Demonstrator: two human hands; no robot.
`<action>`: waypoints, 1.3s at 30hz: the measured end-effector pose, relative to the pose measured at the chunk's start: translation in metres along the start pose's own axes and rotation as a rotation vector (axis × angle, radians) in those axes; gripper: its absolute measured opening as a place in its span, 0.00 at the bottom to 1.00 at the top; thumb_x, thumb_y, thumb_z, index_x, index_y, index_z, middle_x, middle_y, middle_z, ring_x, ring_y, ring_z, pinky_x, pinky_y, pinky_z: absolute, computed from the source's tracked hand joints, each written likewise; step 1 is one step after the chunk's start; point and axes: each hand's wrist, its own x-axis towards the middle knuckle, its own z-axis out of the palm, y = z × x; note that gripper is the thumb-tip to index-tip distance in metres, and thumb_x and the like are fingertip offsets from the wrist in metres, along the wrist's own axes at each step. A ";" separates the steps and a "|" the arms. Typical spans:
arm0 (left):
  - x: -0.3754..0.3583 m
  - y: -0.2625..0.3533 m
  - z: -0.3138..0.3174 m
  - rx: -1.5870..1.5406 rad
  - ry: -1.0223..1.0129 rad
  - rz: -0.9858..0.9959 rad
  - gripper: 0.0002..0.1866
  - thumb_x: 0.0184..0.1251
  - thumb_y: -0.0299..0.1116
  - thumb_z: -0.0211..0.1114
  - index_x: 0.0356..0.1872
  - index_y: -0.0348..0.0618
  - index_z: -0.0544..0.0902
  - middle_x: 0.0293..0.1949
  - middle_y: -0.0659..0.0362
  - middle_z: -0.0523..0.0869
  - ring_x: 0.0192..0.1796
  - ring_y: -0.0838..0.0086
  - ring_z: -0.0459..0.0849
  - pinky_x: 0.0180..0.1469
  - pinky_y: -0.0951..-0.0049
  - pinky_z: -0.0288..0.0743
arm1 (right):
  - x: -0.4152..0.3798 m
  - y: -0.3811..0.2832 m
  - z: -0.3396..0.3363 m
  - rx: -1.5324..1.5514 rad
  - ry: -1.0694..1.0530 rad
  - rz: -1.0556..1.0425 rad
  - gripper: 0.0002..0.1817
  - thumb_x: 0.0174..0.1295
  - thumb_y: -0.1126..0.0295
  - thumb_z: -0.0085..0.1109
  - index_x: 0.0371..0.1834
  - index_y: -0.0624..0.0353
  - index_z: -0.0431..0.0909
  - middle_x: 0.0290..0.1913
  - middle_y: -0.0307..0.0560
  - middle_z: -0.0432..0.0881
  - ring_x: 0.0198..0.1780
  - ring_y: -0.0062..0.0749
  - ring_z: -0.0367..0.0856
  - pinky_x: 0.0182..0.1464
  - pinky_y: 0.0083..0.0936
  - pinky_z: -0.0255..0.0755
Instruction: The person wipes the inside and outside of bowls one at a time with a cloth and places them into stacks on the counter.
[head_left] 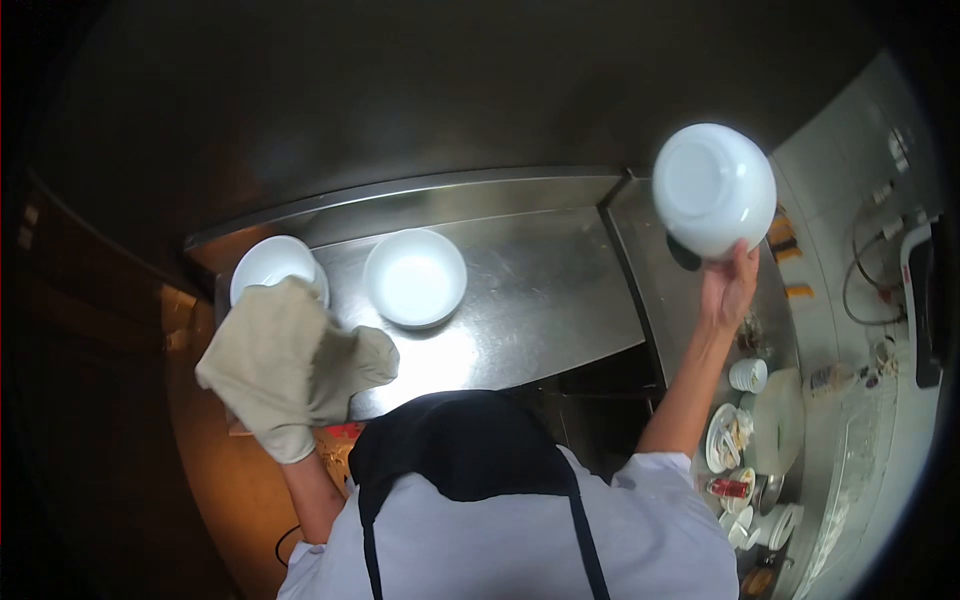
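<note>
Black apron (455,445) over white shirt sits closest to lens. Left hand (290,365) wears a thick cloth mitt, covering the near rim of 1 white bowl (270,265) on the steel counter (540,290); can't tell if it grips. Right hand (728,285) pinches the rim of a raised upturned bowl (714,188), fingers clamped. 2nd empty bowl (414,277) stands between. Glazed ceramic likely heavy, slick, breakable; rim is the best hold
</note>
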 end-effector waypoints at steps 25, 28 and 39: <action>-0.032 0.010 -0.037 -1.213 0.201 -0.441 0.07 0.81 0.34 0.54 0.52 0.46 0.73 0.48 0.61 0.79 0.52 0.74 0.82 0.54 0.71 0.81 | -0.195 0.208 0.236 -0.080 -1.013 0.664 0.44 0.62 0.55 0.68 0.78 0.66 0.62 0.77 0.58 0.66 0.79 0.42 0.63 0.79 0.40 0.55; -0.023 0.037 -0.053 -1.182 0.182 -0.396 0.09 0.87 0.40 0.47 0.56 0.50 0.71 0.49 0.64 0.80 0.53 0.76 0.84 0.56 0.72 0.82 | -0.206 0.218 0.269 0.009 -1.039 0.829 0.36 0.64 0.60 0.65 0.73 0.67 0.69 0.71 0.54 0.75 0.71 0.37 0.72 0.74 0.34 0.64; 0.005 0.075 -0.155 -0.919 0.599 -0.116 0.06 0.87 0.41 0.50 0.49 0.54 0.73 0.45 0.68 0.81 0.50 0.83 0.83 0.52 0.73 0.81 | -0.208 0.231 0.230 -0.765 -1.872 0.800 0.34 0.54 0.44 0.77 0.50 0.67 0.87 0.37 0.53 0.90 0.41 0.32 0.87 0.48 0.32 0.78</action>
